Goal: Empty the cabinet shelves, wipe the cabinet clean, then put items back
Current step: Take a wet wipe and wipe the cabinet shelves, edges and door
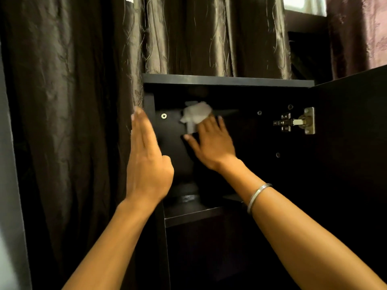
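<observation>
White crumpled cloth [196, 114] is pressed into dark cabinet [228, 80] by spread right hand [211, 141] | left hand [146, 162] flat, fingers together, on cabinet's left edge

Dark cabinet [228, 80], door open | shelf [192, 212] carries one dark, round object [185, 194], half-hidden by a forearm

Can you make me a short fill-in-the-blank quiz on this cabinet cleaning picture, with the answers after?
1. The right hand presses a white ____ against the inside of the dark cabinet.
2. The left hand lies flat with straight fingers on the cabinet's ____ side panel.
3. A thin metal bangle sits on the ____ forearm.
4. The metal hinge joins the cabinet to its open ____.

Missing words: cloth; left; right; door
</observation>
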The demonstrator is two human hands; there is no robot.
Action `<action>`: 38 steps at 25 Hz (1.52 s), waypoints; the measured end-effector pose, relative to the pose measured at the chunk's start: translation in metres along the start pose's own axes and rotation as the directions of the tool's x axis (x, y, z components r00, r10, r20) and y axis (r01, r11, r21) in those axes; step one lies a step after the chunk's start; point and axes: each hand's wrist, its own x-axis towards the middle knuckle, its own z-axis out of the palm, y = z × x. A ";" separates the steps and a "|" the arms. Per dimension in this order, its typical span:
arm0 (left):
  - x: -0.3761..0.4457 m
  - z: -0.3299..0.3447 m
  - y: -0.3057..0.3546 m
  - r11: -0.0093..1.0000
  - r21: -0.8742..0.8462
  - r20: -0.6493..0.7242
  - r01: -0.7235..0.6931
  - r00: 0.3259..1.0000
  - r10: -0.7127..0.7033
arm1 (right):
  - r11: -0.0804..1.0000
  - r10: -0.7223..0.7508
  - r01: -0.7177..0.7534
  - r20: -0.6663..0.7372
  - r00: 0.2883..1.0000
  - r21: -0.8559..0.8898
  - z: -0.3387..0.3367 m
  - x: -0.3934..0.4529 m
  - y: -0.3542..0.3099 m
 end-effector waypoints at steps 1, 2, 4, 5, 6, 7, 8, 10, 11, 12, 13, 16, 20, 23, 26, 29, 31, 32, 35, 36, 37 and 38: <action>0.000 -0.001 0.000 0.995 0.089 0.009 -0.054 0.999 0.053 | 0.986 0.163 -0.163 -0.001 0.987 0.023 0.002 -0.006 0.022; 0.000 -0.001 -0.001 0.984 0.155 0.017 -0.083 0.997 0.082 | 0.938 0.339 -0.339 0.014 0.941 0.071 0.002 -0.011 0.045; 0.000 0.001 -0.001 0.968 0.230 0.019 -0.101 0.995 0.099 | 0.783 0.602 -0.602 0.055 0.797 0.155 -0.003 -0.017 0.078; 0.000 0.002 0.000 0.962 0.253 0.013 -0.101 0.995 0.101 | 0.752 0.640 -0.635 0.034 0.767 0.173 -0.005 -0.016 0.079; -0.001 0.003 0.001 0.956 0.276 0.003 -0.100 0.995 0.103 | 0.787 0.599 -0.584 -0.015 0.801 0.198 -0.006 -0.014 0.070; -0.001 0.003 0.001 0.946 0.308 -0.007 -0.102 0.994 0.109 | 0.870 0.469 -0.449 -0.063 0.881 0.204 -0.005 -0.012 0.055; 0.000 0.003 0.002 0.930 0.351 -0.012 -0.109 0.993 0.121 | 0.952 0.269 -0.253 -0.072 0.960 0.174 -0.003 -0.011 0.035; -0.001 0.004 0.003 0.895 0.426 -0.010 -0.130 0.989 0.148 | 0.990 -0.111 0.110 0.005 0.994 0.086 0.003 -0.012 0.008; -0.001 0.003 0.005 0.885 0.447 -0.012 -0.128 0.989 0.149 | 0.982 -0.181 0.180 0.013 0.983 0.054 0.002 -0.009 0.006; -0.001 0.003 0.007 0.882 0.456 -0.017 -0.119 0.990 0.142 | 0.986 -0.159 0.160 -0.023 0.987 0.037 0.000 -0.004 0.014; -0.001 0.004 0.009 0.887 0.448 -0.018 -0.111 0.991 0.133 | 0.998 -0.052 0.053 -0.057 0.997 0.022 -0.001 -0.002 0.028; -0.001 0.006 0.009 0.919 0.384 -0.038 -0.088 0.993 0.111 | 0.921 0.385 -0.386 0.026 0.922 0.044 -0.002 -0.020 0.087; -0.002 0.009 0.006 0.957 0.278 -0.072 -0.087 0.991 0.111 | 0.893 0.420 -0.427 -0.080 0.904 -0.139 -0.005 -0.054 0.109; -0.001 0.009 0.003 0.969 0.227 -0.073 -0.103 0.990 0.122 | 0.837 0.512 -0.445 0.170 0.842 -0.318 -0.010 -0.079 0.092; -0.001 0.009 0.000 0.980 0.159 -0.075 -0.117 0.989 0.130 | 0.816 0.573 -0.393 0.503 0.647 -0.423 -0.024 -0.089 0.068; -0.001 0.011 0.000 0.986 0.109 -0.067 -0.130 0.988 0.138 | 0.906 0.417 -0.258 0.605 0.678 -0.334 -0.035 -0.064 0.022; -0.001 0.009 -0.002 0.989 0.059 -0.064 -0.135 0.988 0.139 | 0.943 0.307 -0.312 0.664 0.682 -0.116 -0.044 -0.047 -0.024; -0.001 0.008 -0.003 0.990 0.033 -0.060 -0.138 0.988 0.140 | 0.896 0.256 -0.435 0.693 0.674 0.092 -0.048 -0.041 -0.044; -0.003 0.004 -0.005 0.986 -0.078 -0.039 -0.146 0.989 0.144 | 0.415 0.307 -0.630 0.551 0.776 0.657 -0.062 -0.030 -0.071; -0.004 0.003 -0.006 0.983 -0.123 -0.034 -0.138 0.990 0.135 | 0.302 0.416 -0.577 0.440 0.796 0.759 -0.068 -0.027 -0.068; -0.004 0.004 -0.006 0.978 -0.169 -0.034 -0.120 0.993 0.116 | 0.231 0.507 -0.501 0.337 0.793 0.834 -0.076 -0.026 -0.063; -0.005 0.005 -0.006 0.973 -0.215 -0.033 -0.091 0.996 0.086 | 0.190 0.576 -0.425 0.250 0.778 0.885 -0.083 -0.025 -0.057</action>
